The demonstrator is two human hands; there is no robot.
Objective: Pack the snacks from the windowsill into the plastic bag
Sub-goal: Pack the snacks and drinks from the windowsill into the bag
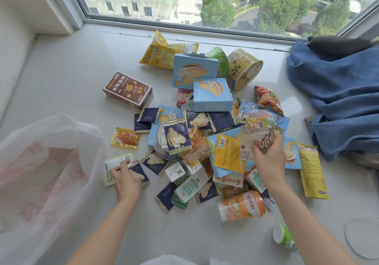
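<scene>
A heap of snacks (205, 125) lies on the white windowsill (71, 80): blue boxes, navy sachets, yellow packets, small cartons, a cup. A translucent white plastic bag (41, 172) with red print billows at the left. My left hand (126, 177) pinches a navy sachet (141, 173) and touches a pale yellow packet (114, 164) at the heap's left edge. My right hand (269, 158) grips a beige packet with a brown drawing (258, 137) above the heap's right side.
A brown box (128, 89) lies apart at the left. Blue cloth (338, 96) is piled at the right. An orange pouch (242, 205), a small green-and-white cup (285, 238) and a clear round lid (363, 236) lie near the front. The window (205, 2) is behind.
</scene>
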